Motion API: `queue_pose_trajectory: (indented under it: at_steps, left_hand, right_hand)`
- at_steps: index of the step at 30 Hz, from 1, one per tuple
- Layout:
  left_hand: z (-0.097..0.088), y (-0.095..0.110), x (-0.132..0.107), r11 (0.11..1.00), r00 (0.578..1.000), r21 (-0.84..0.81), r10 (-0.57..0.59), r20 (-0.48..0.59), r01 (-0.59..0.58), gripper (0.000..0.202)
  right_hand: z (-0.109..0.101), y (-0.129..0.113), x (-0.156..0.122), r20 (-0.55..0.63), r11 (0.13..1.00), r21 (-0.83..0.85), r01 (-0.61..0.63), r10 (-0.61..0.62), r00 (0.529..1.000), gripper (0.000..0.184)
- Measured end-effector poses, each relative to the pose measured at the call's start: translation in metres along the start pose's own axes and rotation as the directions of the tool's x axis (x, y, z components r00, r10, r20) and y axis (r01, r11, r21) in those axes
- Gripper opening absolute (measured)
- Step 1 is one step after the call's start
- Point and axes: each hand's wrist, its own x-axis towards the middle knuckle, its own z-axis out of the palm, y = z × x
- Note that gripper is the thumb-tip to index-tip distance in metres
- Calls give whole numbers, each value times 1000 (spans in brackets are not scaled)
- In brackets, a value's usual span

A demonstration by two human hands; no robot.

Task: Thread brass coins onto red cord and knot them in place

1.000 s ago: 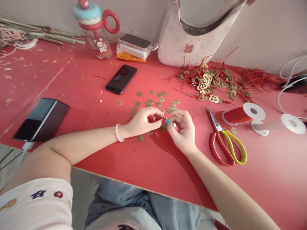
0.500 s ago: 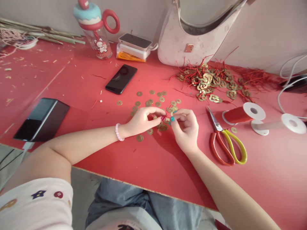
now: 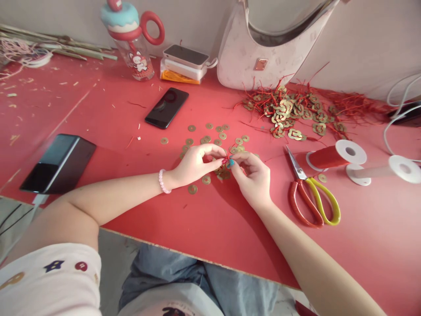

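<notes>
My left hand [image 3: 200, 164], with a pink bead bracelet at its wrist, pinches a thin red cord [image 3: 227, 155] between thumb and fingertips. Opposite it, my right hand [image 3: 252, 177] pinches the same cord, and the fingertips of both hands nearly meet. Fingers cover most of the cord, so any knot or coin on it is hidden. Loose brass coins with holes [image 3: 206, 180] lie on the red table [image 3: 197, 228] under and around the hands. To the right rest scissors [image 3: 307, 184] with one red and one yellow handle.
Coins tied with red cord [image 3: 286, 109] are heaped before a pale handbag [image 3: 237, 66]. A red cord spool [image 3: 329, 157] and a nearly bare spool [image 3: 378, 171] stand right. A black phone [image 3: 167, 108], a folding phone [image 3: 55, 164] and a cup [image 3: 141, 66] are left.
My right hand has moved slightly left, bringing its fingertips up against those of my left hand. My left hand stays nearly in place.
</notes>
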Motion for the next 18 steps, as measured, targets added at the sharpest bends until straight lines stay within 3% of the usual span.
queue_pose_trajectory:
  at_steps: [7,18]
  left_hand:
    - [0,2,0,999,1000,32,20,-9,-20,10]
    - [0,-2,-1,989,995,114,97,-22,-94,6]
  right_hand:
    - [0,-4,0,13,998,34,-48,47,999,7]
    - [-3,-4,1,9,999,-33,18,-18,1000,5]
